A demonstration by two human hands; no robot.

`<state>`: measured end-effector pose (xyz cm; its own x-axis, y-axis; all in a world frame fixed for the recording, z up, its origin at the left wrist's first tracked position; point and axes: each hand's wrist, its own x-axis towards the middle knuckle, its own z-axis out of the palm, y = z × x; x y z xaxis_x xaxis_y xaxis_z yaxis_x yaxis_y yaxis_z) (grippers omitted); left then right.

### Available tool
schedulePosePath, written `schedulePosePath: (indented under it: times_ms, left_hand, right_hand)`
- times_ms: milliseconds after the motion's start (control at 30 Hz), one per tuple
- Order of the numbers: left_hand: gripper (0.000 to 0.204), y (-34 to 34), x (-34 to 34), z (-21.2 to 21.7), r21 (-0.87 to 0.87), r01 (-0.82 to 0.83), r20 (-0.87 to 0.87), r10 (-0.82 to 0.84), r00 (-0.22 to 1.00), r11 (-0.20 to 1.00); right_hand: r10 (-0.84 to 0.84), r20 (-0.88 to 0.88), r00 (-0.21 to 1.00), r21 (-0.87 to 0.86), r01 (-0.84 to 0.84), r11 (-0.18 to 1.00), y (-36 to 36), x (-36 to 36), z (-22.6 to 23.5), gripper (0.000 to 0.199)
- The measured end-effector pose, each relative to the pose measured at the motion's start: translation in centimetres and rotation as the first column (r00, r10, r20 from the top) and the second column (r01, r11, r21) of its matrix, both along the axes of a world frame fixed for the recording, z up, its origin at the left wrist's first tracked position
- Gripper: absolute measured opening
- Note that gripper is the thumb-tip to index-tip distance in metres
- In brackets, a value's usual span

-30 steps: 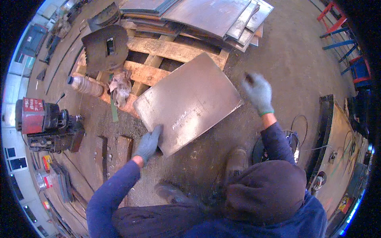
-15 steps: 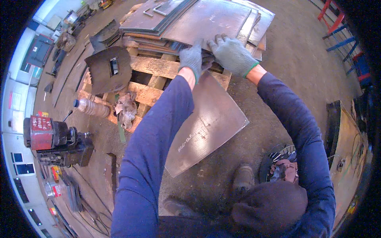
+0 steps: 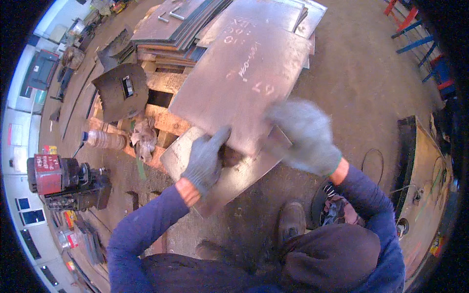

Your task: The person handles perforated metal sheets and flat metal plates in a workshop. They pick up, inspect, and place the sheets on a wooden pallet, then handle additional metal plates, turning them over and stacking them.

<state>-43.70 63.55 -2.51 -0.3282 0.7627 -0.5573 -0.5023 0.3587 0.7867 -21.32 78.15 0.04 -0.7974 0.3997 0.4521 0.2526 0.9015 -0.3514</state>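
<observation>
Workshop floor (image 3: 361, 78) below, left grip (image 3: 204, 158) clasps the metal sheet (image 3: 220, 90), likely steadying it; right grip (image 3: 307, 136) too blurred to tell.

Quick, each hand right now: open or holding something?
Left hand: holding the near edge of the upper metal plate.
Right hand: blurred at the plate's right side; cannot tell.

Med. light; glare on lower plate (image 3: 232, 185); R fingers (image 3: 288, 119) motion-blurred; fisheye bend @ edges, blk corners.
</observation>
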Motion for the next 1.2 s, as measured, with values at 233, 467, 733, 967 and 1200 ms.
schedulePosePath:
  times_ms: [233, 467, 733, 967, 1200]
  left_hand:
    - [0.044, -10.4, -1.7, 1.2, -0.259, 0.041, -0.15, -0.082, 0.985, 0.965]
    - [0.044, -13.5, -1.8, 1.1, -0.216, 0.013, -0.26, -0.07, 0.963, 0.976]
    - [0.053, -21.0, -3.9, 2.4, -0.437, 0.132, -0.463, -0.348, 0.815, 0.89]
    - [0.079, -24.8, -8.8, 1.3, -0.628, 0.015, -0.756, -0.615, 0.225, 0.778]
    - [0.119, -27.8, 3.9, -11.5, -0.187, -0.005, -0.938, -0.177, 0.296, 0.982]
  right_hand:
    - [-0.467, 0.225, 0.855, -0.254, 0.515, 0.819, 12.4, 0.0, -3.5, 0.07]
    - [-0.25, 0.155, 0.956, -0.437, 0.293, 0.85, 12.5, -1.4, -4.4, 0.071]
    - [-0.286, 0.418, 0.862, -0.283, 0.423, 0.86, 2.4, 0.7, -4.8, 0.063]
    - [-0.198, 0.227, 0.953, -0.38, 0.274, 0.884, 4.3, 3.0, -7.8, 0.066]
    - [-0.154, 0.267, 0.951, -0.601, 0.29, 0.745, 0.0, -0.1, -13.0, 0.064]
